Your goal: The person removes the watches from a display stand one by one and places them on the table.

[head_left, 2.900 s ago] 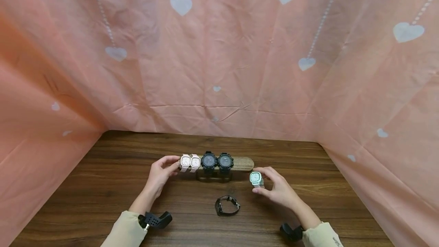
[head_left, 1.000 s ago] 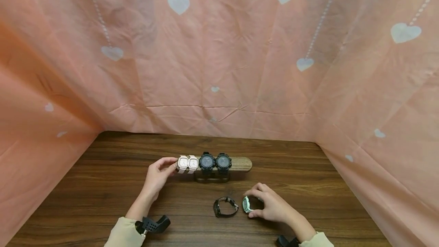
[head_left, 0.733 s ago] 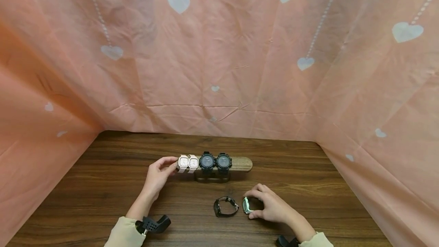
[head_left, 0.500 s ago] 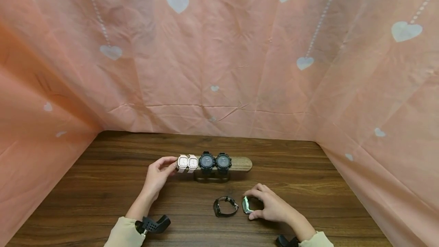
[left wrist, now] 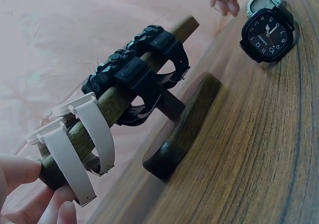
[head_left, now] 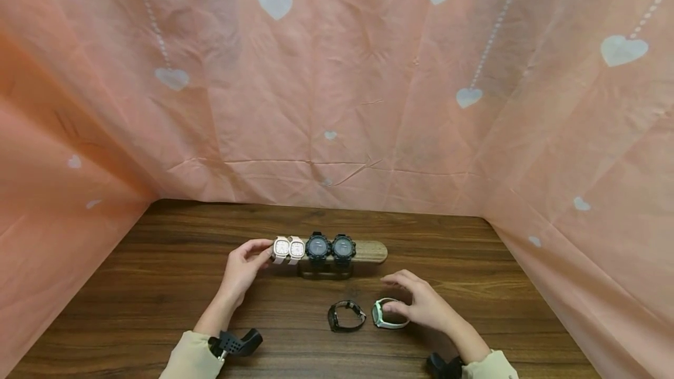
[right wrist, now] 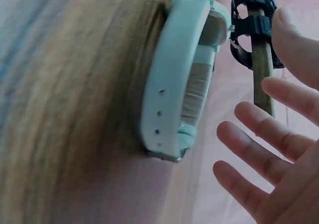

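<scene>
A wooden watch stand [head_left: 372,252] bears two pale pink watches [head_left: 297,248] at its left end and two chunky black watches [head_left: 343,247] beside them. My left hand [head_left: 240,271] grips the bar's left end, thumb and fingers around the tip [left wrist: 49,175] in the left wrist view. A mint-green watch [head_left: 377,313] stands on its side on the table, its strap closed in a loop. Over that strap my right hand [head_left: 425,306] hovers with spread fingers, holding nothing; the right wrist view shows its fingers [right wrist: 254,157] apart from the mint strap [right wrist: 172,79].
A black square-faced watch [head_left: 334,317] with a looped strap sits just left of the mint one on the wooden table [head_left: 253,309]. The stand's base [left wrist: 184,129] rests behind them. A pink curtain [head_left: 337,86] with hearts encloses the back and sides.
My right hand has carried the mint-green watch from near the stand's right end down beside the black square watch, let it go and lifted off. The left hand has stayed on the stand.
</scene>
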The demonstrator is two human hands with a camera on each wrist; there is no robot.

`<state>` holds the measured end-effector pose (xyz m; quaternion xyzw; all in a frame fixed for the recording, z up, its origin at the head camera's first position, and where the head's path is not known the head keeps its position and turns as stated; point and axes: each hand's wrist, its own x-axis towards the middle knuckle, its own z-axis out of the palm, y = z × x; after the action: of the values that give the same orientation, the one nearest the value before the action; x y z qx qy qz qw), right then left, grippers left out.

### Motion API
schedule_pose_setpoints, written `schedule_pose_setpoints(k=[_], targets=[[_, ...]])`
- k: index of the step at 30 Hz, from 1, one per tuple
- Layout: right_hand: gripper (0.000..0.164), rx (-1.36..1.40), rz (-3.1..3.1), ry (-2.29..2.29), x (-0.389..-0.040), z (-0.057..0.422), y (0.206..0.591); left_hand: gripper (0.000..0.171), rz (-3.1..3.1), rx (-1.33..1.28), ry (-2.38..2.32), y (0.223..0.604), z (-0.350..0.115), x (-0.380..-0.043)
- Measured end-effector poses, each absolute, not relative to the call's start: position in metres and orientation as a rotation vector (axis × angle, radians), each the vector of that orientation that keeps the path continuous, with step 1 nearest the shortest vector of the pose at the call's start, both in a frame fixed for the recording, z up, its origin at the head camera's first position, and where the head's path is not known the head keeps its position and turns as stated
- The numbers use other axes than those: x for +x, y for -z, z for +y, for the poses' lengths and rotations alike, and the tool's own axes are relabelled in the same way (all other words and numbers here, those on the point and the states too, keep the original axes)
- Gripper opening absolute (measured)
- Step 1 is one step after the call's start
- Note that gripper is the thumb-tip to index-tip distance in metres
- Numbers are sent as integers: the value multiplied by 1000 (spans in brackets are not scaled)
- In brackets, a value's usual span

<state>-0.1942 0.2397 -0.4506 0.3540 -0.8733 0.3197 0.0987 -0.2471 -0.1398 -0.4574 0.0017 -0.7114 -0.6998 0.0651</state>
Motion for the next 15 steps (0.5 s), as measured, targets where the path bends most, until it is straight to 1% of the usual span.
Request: schedule_pose_setpoints(k=[8,15], targets=[[43,1014,-2469,-923,-200,236,442,23,-2132,-13,2094,460,-139,-249],[41,954,-2434,-887,-209,234,435,26,-2117,0,2127,459,-140,-248]])
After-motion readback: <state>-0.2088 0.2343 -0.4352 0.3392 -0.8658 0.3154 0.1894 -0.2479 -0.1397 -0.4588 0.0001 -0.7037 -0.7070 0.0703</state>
